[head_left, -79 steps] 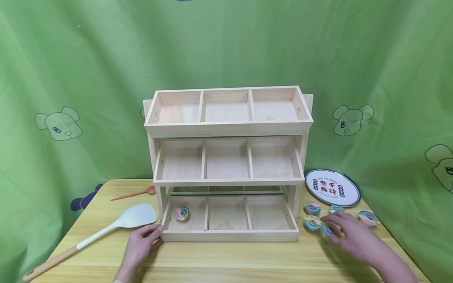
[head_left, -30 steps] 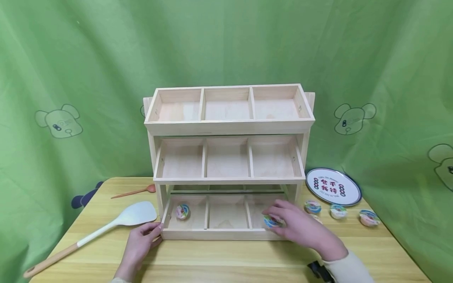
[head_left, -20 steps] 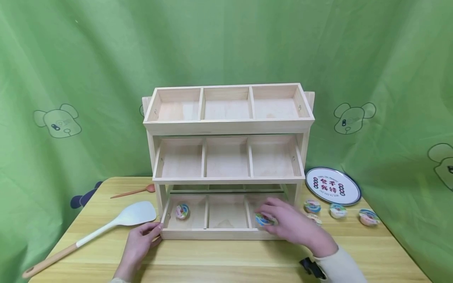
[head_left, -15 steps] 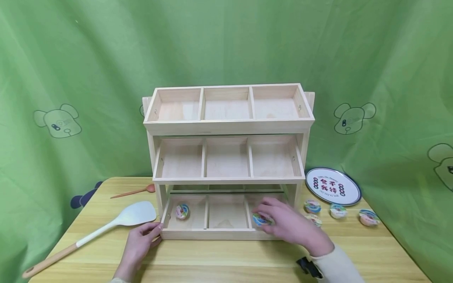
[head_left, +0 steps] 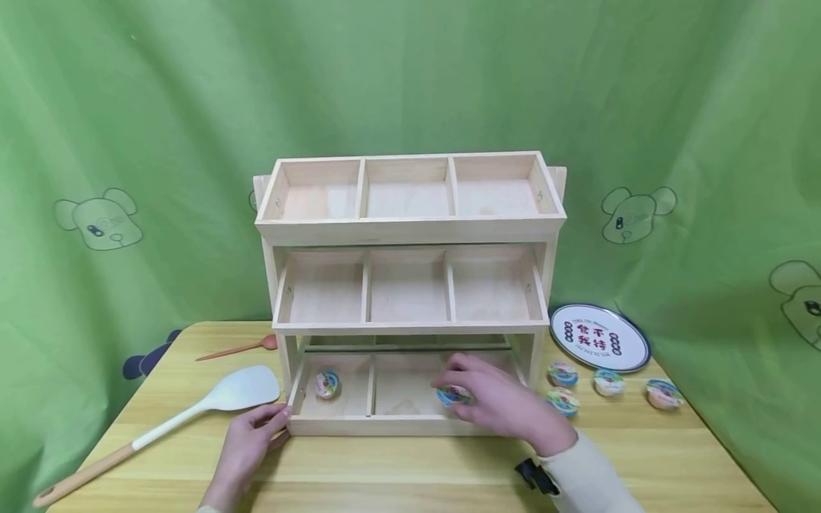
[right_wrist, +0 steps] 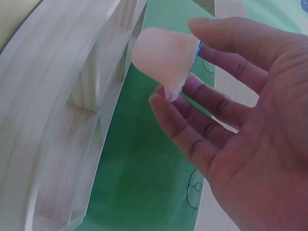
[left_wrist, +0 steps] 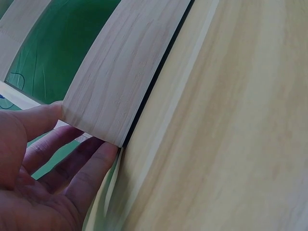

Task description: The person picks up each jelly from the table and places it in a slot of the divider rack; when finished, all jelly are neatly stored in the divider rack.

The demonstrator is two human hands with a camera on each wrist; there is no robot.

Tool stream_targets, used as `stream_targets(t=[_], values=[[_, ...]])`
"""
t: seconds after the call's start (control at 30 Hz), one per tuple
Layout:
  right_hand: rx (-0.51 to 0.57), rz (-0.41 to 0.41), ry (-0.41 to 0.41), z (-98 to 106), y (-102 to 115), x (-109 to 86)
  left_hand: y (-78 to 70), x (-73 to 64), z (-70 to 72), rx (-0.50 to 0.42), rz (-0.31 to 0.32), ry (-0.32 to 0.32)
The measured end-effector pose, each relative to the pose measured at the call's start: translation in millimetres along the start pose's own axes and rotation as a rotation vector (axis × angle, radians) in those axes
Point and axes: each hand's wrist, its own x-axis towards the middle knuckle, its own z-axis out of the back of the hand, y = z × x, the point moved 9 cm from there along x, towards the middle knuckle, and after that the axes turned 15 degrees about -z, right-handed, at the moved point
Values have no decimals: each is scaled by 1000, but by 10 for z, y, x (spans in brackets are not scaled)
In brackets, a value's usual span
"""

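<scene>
My right hand [head_left: 490, 399] pinches a jelly cup [head_left: 452, 396] with a blue printed lid over the bottom tray of a three-tier wooden rack [head_left: 410, 231], near the divider between the middle and right compartments. In the right wrist view the jelly cup [right_wrist: 161, 54] shows a pale pink body, with thumb and fingers at its lid rim. My left hand [head_left: 246, 442] grips the left front corner of the bottom tray [head_left: 385, 427]; the left wrist view shows the thumb and fingertips at the end of its front board [left_wrist: 115, 82]. Another jelly cup [head_left: 326, 385] sits in the left compartment.
Several jelly cups, among them one near the rack [head_left: 563, 401] and one at the far right [head_left: 663, 394], lie on the table right of the rack. Behind them is a white plate [head_left: 599, 338]. A spatula [head_left: 244, 389] and a red spoon [head_left: 268, 343] lie on the left.
My right hand has picked up a jelly cup from the table on the right and carried it left over the bottom tray. The left hand stays at the tray corner.
</scene>
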Motion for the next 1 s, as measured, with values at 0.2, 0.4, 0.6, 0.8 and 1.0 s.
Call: stream_targets(t=[0.2,0.4,0.6,0.8,1.0], values=[[14,13,30,-39,109,105,8,14,3,-7,-5,0],[17,11,62,-120,192,220,3,16,-13,-20,-7,-1],[11,45,68,-178,271,316,-19,16,-13,-24,-7,-4],[37,43,105,-279,313,394,-11,20,-3,-23,-3,-4],[40,61,114,-373,380,478,1,13,-5,-34,0,-8]])
